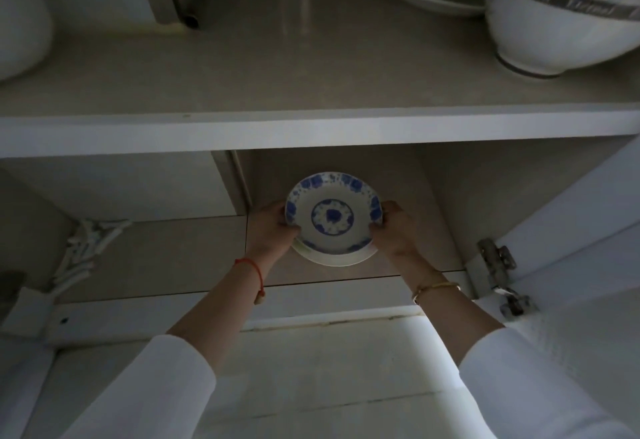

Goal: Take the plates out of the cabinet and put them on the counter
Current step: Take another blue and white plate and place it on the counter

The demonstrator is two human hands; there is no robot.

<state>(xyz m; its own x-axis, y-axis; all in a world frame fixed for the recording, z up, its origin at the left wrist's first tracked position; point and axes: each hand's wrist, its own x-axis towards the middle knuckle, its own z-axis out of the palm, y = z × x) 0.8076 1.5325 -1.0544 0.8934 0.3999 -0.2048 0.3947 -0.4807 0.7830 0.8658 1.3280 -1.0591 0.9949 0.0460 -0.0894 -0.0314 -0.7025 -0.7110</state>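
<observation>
1. The left hand (268,227) grips the left rim of the blue-patterned plate (332,217), fingers curled at its edge.
2. That plate rests on a plain white plate (332,260), low inside the cabinet, on or just above the shelf (173,255); I cannot tell which. Glazed ceramic is probably stiff, slick, easily chipped and fairly weighty as a pair, so opposite rims, with fingers underneath, look the soundest hold.
3. The right hand (393,230) grips the right rim likewise.
</observation>
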